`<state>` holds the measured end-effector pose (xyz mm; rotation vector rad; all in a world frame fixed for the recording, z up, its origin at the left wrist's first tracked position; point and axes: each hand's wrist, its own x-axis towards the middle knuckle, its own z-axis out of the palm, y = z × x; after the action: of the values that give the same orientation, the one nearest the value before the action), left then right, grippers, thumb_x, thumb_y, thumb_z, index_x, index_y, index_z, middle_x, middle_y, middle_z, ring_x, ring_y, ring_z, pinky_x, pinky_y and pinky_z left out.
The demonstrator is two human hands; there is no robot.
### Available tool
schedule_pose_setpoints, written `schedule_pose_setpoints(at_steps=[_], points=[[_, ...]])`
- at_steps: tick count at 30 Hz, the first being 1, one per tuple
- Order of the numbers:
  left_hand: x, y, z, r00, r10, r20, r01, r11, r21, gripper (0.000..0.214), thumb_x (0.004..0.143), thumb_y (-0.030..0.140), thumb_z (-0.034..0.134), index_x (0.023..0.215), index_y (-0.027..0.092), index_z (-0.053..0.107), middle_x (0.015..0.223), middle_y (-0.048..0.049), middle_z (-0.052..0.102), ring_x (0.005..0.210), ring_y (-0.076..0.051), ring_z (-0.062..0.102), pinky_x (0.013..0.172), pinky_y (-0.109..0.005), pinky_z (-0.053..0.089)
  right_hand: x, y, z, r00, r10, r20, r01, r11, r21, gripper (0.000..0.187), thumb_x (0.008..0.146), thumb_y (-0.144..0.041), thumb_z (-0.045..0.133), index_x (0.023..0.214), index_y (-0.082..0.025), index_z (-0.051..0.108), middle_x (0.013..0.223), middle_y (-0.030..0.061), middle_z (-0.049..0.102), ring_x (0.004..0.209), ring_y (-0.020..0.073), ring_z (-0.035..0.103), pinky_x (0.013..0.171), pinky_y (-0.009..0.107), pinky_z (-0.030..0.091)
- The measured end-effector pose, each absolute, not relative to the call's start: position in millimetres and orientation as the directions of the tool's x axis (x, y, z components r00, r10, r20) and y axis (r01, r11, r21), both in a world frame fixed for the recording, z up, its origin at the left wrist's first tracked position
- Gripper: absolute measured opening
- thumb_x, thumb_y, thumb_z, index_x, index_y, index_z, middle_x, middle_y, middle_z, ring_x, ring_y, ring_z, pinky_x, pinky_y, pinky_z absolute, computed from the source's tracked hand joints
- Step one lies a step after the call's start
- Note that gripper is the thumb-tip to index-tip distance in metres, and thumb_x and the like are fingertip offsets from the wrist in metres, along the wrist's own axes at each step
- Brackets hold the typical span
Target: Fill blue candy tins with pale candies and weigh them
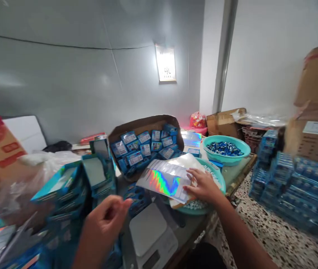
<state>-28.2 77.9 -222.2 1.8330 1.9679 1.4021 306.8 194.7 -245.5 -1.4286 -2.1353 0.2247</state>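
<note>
Right hand (203, 185): fingers spread and slightly bent, fingertips on the right end of a silvery rectangular sheet (161, 183) with a rainbow sheen. The sheet lies just left of this hand, reaching partly over a round turquoise plastic basin (223, 182). Small white pieces (195, 205) in the basin show beneath and beyond the hand.

Left hand (105, 216): thumb and fingers drawn together in a loose curl, raised, well apart from the sheet. Motion blur; cannot tell whether anything is pinched.

Between the hands, nearer the body: a flat white scale (149, 228) with a dark display. Just beyond the left hand: a blue piece with dark round openings (137, 198). Left of that hand: stacked blue-teal cardboard trays (64, 200), partly blurred.

Beyond both hands: a tilted brown cardboard box (147, 122) filled with small blue printed boxes (145, 149). Past the right hand: a second round turquoise basin (228, 160) containing small shiny blue and silvery pieces (223, 148).

Far right of the right hand: stacked blue packs in clear wrap (312, 186), on a speckled floor (259, 216), with brown cartons (315, 138) behind.
</note>
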Motion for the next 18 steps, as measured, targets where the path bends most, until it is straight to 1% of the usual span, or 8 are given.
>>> schedule_pose_setpoints(at_steps=[1, 3, 5, 6, 8, 10, 13, 18], points=[[0, 100, -219, -0.122, 0.837, 0.533, 0.791, -0.242, 0.562, 0.035, 0.084, 0.058, 0.062, 0.08, 0.024, 0.067, 0.061, 0.0014, 0.053, 0.057, -0.017, 0.052, 0.055, -0.027, 0.044, 307, 197, -247, -0.3, 0.901, 0.314, 0.8, 0.417, -0.432, 0.054, 0.086, -0.05, 0.068, 0.132, -0.023, 0.059, 0.142, 0.0133, 0.055, 0.131, 0.0333, 0.049, 0.112, 0.06, 0.021], [47, 141, -217, 0.138, 0.82, 0.555, 0.868, -0.37, 0.331, 0.027, 0.089, 0.044, 0.061, 0.107, 0.027, 0.072, 0.096, -0.0049, 0.069, 0.094, -0.025, 0.063, 0.086, -0.037, 0.05, 305, 198, -248, -0.332, 0.898, 0.289, 0.795, 0.431, -0.426, 0.049, 0.087, -0.051, 0.067, 0.127, -0.024, 0.063, 0.141, 0.0124, 0.056, 0.132, 0.0323, 0.048, 0.113, 0.06, 0.017], [77, 176, -222, 0.259, 0.815, 0.519, 0.882, -0.419, 0.216, 0.04, 0.089, 0.033, 0.063, 0.129, 0.026, 0.064, 0.129, -0.009, 0.063, 0.124, -0.031, 0.053, 0.108, -0.047, 0.04, 304, 197, -246, -0.351, 0.893, 0.282, 0.786, 0.445, -0.43, 0.046, 0.088, -0.051, 0.066, 0.126, -0.025, 0.064, 0.141, 0.0114, 0.057, 0.133, 0.0313, 0.046, 0.113, 0.06, 0.014], [87, 189, -226, 0.324, 0.821, 0.471, 0.867, -0.457, 0.2, 0.043, 0.089, 0.028, 0.063, 0.133, 0.026, 0.062, 0.137, -0.0092, 0.06, 0.13, -0.032, 0.049, 0.113, -0.051, 0.035, 304, 197, -244, -0.353, 0.894, 0.276, 0.782, 0.444, -0.438, 0.045, 0.088, -0.05, 0.066, 0.125, -0.025, 0.064, 0.14, 0.011, 0.057, 0.133, 0.0309, 0.046, 0.114, 0.06, 0.014], [95, 209, -235, 0.437, 0.819, 0.371, 0.813, -0.537, 0.228, 0.04, 0.09, 0.021, 0.061, 0.129, 0.028, 0.065, 0.135, -0.007, 0.062, 0.128, -0.031, 0.052, 0.113, -0.052, 0.036, 305, 198, -242, -0.352, 0.898, 0.264, 0.775, 0.438, -0.455, 0.041, 0.088, -0.05, 0.067, 0.122, -0.027, 0.066, 0.137, 0.0096, 0.059, 0.132, 0.0306, 0.048, 0.113, 0.061, 0.014], [95, 218, -242, 0.496, 0.807, 0.321, 0.768, -0.58, 0.273, 0.034, 0.091, 0.019, 0.06, 0.121, 0.029, 0.07, 0.127, -0.0045, 0.067, 0.119, -0.028, 0.059, 0.108, -0.047, 0.043, 307, 200, -241, -0.355, 0.9, 0.254, 0.768, 0.436, -0.469, 0.037, 0.087, -0.05, 0.068, 0.117, -0.03, 0.068, 0.136, 0.0079, 0.061, 0.131, 0.0309, 0.048, 0.111, 0.063, 0.016], [92, 220, -247, 0.476, 0.811, 0.341, 0.753, -0.576, 0.318, 0.027, 0.09, 0.02, 0.062, 0.114, 0.027, 0.073, 0.121, -0.0039, 0.07, 0.114, -0.025, 0.062, 0.102, -0.04, 0.049, 308, 204, -243, -0.355, 0.901, 0.251, 0.763, 0.434, -0.479, 0.035, 0.086, -0.052, 0.069, 0.115, -0.032, 0.069, 0.136, 0.0067, 0.061, 0.131, 0.0314, 0.049, 0.108, 0.063, 0.02], [89, 216, -256, 0.392, 0.831, 0.394, 0.741, -0.539, 0.401, 0.021, 0.09, 0.023, 0.063, 0.108, 0.023, 0.074, 0.115, -0.0033, 0.073, 0.112, -0.022, 0.066, 0.104, -0.038, 0.05, 308, 204, -245, -0.351, 0.897, 0.267, 0.765, 0.44, -0.471, 0.038, 0.086, -0.053, 0.069, 0.118, -0.031, 0.068, 0.136, 0.0076, 0.06, 0.131, 0.0309, 0.049, 0.109, 0.062, 0.021]])
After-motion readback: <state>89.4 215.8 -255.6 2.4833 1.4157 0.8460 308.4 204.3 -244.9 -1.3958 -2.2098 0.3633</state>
